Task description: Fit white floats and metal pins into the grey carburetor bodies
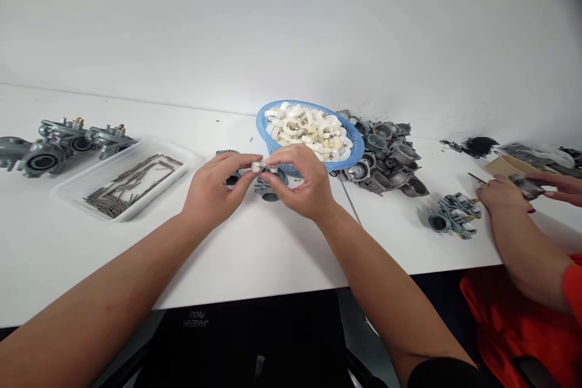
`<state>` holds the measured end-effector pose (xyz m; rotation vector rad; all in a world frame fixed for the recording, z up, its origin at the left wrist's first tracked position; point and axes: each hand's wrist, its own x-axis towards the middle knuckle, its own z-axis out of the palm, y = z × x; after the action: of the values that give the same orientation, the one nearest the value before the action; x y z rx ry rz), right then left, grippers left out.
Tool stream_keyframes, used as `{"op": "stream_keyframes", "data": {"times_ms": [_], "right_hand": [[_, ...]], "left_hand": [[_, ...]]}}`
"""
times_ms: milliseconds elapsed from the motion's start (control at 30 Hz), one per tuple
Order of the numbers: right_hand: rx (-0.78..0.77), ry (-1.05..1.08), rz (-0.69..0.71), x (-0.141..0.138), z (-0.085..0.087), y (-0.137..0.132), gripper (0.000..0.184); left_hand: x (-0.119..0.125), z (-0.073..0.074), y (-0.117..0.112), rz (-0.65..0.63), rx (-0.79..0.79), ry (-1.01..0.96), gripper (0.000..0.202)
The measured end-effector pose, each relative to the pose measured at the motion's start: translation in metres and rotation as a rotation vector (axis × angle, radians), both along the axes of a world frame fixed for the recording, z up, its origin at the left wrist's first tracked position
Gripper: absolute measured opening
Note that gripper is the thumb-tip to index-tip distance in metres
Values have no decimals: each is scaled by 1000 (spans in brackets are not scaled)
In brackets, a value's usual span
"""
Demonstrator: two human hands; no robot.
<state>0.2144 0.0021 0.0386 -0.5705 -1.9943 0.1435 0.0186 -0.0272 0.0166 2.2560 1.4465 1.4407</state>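
Where the hands meet, a small white plastic carburetor float shows.

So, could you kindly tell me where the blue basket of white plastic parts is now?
In the head view, the blue basket sits at centre, just beyond the right hand, with the heap of grey carburetor bodies against its right side.

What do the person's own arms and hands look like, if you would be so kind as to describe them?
The left hand and the right hand are bare, with no gloves, rings or watches in view. The left forearm and the right forearm are bare too, and a black sleeve shows on the right arm at the bottom edge of the view.
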Motion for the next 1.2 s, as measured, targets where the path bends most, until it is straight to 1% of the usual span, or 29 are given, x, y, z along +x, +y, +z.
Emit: {"op": "stream_keyframes", "data": {"times_ms": [100, 200, 300, 367, 433, 533, 600, 700, 767, 833, 933, 1067, 1200], "right_hand": [[-16, -10, 41, 3, -3, 7, 4], [-28, -11, 56, 6, -7, 11, 6], [17, -25, 35, 9, -7, 12, 6], [76, -82, -15, 10, -5, 12, 6], [122, -167, -97, 12, -2, 10, 9], [146, -310, -231, 14, 2, 9, 15], [158, -415, -300, 15, 3, 7, 20], [167, -555, -342, 17, 6, 5, 25], [148, -605, -336, 19, 7, 4, 26], [121, -617, -303, 20, 8, 3, 26], [75, -603, -240, 22, 9, 4, 26], [-23, -582, -201, 25, 13, 3, 24], [-94, -553, -153, 27, 18, -1, 17]], "left_hand": [[0, -1, 1, 17, 35, -30, 22], [0, -3, 1, 61, 2, -44, 24], [1, -4, 1, 78, -15, -34, 26], [1, -4, 1, 59, 3, -18, 25], [1, -3, 2, 49, 17, 12, 26], [0, -3, 4, 45, -18, 80, 33], [-1, -4, 5, 14, -31, 139, 35], [-3, -6, 9, -38, 16, 203, 30], [-4, -6, 10, -58, 37, 223, 29], [-6, -7, 11, -83, 25, 237, 29], [-6, -8, 11, -131, -37, 273, 36], [-4, -11, 9, -135, -138, 352, 48], [-2, -11, 7, -185, -192, 428, 47]]}}
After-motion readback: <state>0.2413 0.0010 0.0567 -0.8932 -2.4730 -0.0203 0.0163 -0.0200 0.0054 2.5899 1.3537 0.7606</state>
